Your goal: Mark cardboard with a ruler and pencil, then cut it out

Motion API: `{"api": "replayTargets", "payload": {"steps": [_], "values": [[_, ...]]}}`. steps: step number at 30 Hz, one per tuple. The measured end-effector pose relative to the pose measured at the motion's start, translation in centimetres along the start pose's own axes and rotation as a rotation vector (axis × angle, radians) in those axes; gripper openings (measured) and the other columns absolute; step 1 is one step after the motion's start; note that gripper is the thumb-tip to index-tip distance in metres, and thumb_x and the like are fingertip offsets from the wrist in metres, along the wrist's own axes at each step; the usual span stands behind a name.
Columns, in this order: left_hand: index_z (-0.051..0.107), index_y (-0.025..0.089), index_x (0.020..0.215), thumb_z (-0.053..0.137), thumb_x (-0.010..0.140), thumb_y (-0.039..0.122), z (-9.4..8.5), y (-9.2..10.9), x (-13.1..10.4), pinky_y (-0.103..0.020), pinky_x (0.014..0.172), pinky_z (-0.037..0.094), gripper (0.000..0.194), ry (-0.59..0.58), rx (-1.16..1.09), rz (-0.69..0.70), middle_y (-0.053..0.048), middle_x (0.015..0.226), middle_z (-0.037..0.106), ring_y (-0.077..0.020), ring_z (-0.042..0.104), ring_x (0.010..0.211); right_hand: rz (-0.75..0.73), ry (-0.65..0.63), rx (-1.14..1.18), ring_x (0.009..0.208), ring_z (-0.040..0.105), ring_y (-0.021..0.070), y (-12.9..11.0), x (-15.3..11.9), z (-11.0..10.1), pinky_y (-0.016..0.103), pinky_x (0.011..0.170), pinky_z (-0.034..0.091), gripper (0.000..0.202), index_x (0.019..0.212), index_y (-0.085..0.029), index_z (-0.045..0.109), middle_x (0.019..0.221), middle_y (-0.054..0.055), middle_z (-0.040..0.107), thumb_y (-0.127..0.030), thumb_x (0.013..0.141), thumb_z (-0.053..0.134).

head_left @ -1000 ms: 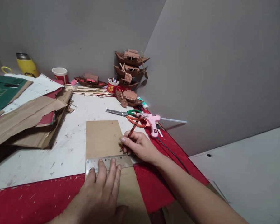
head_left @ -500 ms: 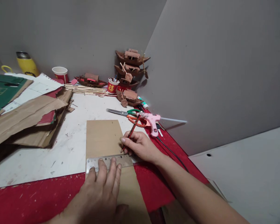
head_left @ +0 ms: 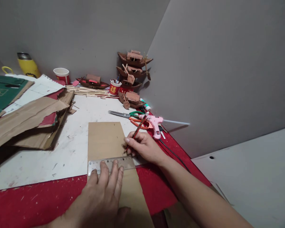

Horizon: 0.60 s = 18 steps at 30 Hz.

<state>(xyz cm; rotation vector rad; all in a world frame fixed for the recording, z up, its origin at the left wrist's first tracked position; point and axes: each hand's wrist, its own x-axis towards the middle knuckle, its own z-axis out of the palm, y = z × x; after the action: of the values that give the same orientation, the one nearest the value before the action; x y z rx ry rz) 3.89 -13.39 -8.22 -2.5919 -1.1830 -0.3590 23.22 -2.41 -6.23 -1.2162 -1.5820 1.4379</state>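
Observation:
A strip of brown cardboard lies lengthwise in front of me, partly on the white board and partly over the red cloth. Across it rests a clear ruler. My left hand lies on the ruler with its fingers stretched and spread, pressing it against the cardboard. In my right hand is a red and black pencil, pinched between thumb and fingers. Its tip is by the cardboard's right side, just above the ruler's upper edge.
Scissors and a pink glue gun lie beyond my right hand. Boat models are stacked at the back, near thin sticks and a red cup. Torn cardboard is piled left; a grey wall stands right.
The pencil's upper end has tilted to the right, and my right hand has shifted very slightly. My left hand and the ruler stay in place.

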Motion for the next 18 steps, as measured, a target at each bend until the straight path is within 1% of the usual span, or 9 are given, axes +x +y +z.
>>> {"api": "replayTargets", "payload": {"steps": [3, 5, 7, 8, 10, 12, 13, 16, 18], "values": [[0.066, 0.019, 0.125, 0.045, 0.089, 0.064, 0.0, -0.1, -0.2, -0.043, 0.079, 0.049, 0.061, 0.021, 0.010, 0.012, -0.008, 0.131, 0.063, -0.0351, 0.063, 0.106, -0.114, 0.128, 0.011, 0.041, 0.049, 0.0078, -0.1, 0.1, -0.6, 0.020, 0.042, 0.039, 0.044, 0.068, -0.018, 0.055, 0.052, -0.002, 0.060, -0.060, 0.076, 0.069], [0.068, 0.019, 0.122, 0.044, 0.090, 0.063, 0.1, 0.2, -0.6, -0.042, 0.079, 0.047, 0.060, 0.051, 0.031, 0.031, -0.007, 0.128, 0.065, -0.0344, 0.063, 0.105, -0.171, 0.169, -0.005, 0.041, 0.049, 0.0082, -0.2, 0.2, -0.9, 0.020, 0.043, 0.038, 0.043, 0.067, -0.019, 0.056, 0.052, -0.002, 0.060, -0.059, 0.078, 0.068], [0.070, 0.019, 0.119, 0.043, 0.091, 0.061, 0.2, 0.7, -1.2, -0.041, 0.080, 0.045, 0.057, 0.098, 0.079, 0.029, -0.006, 0.126, 0.066, -0.0335, 0.063, 0.104, -0.199, 0.173, -0.018, 0.042, 0.048, 0.0086, -0.3, 0.3, -1.0, 0.021, 0.043, 0.038, 0.043, 0.067, -0.019, 0.056, 0.052, -0.002, 0.059, -0.058, 0.078, 0.068], [0.070, 0.019, 0.118, 0.044, 0.092, 0.057, 0.3, 1.0, -1.5, -0.041, 0.080, 0.044, 0.053, 0.125, 0.110, 0.031, -0.005, 0.125, 0.067, -0.0324, 0.064, 0.103, -0.205, 0.172, -0.020, 0.041, 0.048, 0.0086, -0.3, 0.4, -1.0, 0.021, 0.043, 0.038, 0.044, 0.066, -0.019, 0.055, 0.051, -0.002, 0.058, -0.059, 0.078, 0.068], [0.069, 0.023, 0.117, 0.052, 0.090, 0.044, 0.5, 1.7, -2.3, -0.039, 0.078, 0.042, 0.039, 0.165, 0.170, 0.047, -0.001, 0.121, 0.070, -0.0292, 0.064, 0.099, -0.209, 0.166, -0.023, 0.041, 0.047, 0.0085, -0.3, 0.5, -1.0, 0.022, 0.042, 0.038, 0.045, 0.065, -0.019, 0.054, 0.050, -0.003, 0.058, -0.060, 0.077, 0.068], [0.069, 0.025, 0.115, 0.057, 0.087, 0.033, 0.7, 2.3, -3.0, -0.037, 0.076, 0.040, 0.031, 0.193, 0.223, 0.081, 0.002, 0.115, 0.073, -0.0266, 0.063, 0.095, -0.214, 0.156, -0.034, 0.041, 0.048, 0.0086, -0.3, 0.5, -0.9, 0.022, 0.043, 0.038, 0.046, 0.065, -0.018, 0.054, 0.050, -0.002, 0.058, -0.061, 0.077, 0.068], [0.069, 0.026, 0.113, 0.057, 0.087, 0.031, 0.8, 2.5, -3.3, -0.037, 0.075, 0.039, 0.029, 0.212, 0.247, 0.098, 0.003, 0.112, 0.074, -0.0258, 0.063, 0.093, -0.219, 0.148, -0.044, 0.042, 0.049, 0.0087, -0.3, 0.4, -0.9, 0.022, 0.043, 0.039, 0.046, 0.066, -0.018, 0.054, 0.051, -0.002, 0.058, -0.061, 0.077, 0.067], [0.071, 0.024, 0.107, 0.056, 0.089, 0.032, 0.9, 2.9, -3.8, -0.035, 0.073, 0.038, 0.024, 0.288, 0.308, 0.124, 0.003, 0.107, 0.075, -0.0242, 0.060, 0.090, -0.242, 0.124, -0.075, 0.043, 0.049, 0.0087, -0.4, 0.3, -1.0, 0.022, 0.044, 0.039, 0.045, 0.067, -0.017, 0.057, 0.053, -0.002, 0.059, -0.059, 0.080, 0.066], [0.071, 0.023, 0.105, 0.057, 0.088, 0.031, 0.8, 3.0, -3.9, -0.034, 0.071, 0.038, 0.023, 0.303, 0.321, 0.121, 0.003, 0.106, 0.075, -0.0229, 0.058, 0.088, -0.256, 0.117, -0.084, 0.043, 0.050, 0.0086, -0.4, 0.2, -1.0, 0.022, 0.044, 0.040, 0.044, 0.068, -0.017, 0.058, 0.054, -0.001, 0.059, -0.058, 0.081, 0.066]]}}
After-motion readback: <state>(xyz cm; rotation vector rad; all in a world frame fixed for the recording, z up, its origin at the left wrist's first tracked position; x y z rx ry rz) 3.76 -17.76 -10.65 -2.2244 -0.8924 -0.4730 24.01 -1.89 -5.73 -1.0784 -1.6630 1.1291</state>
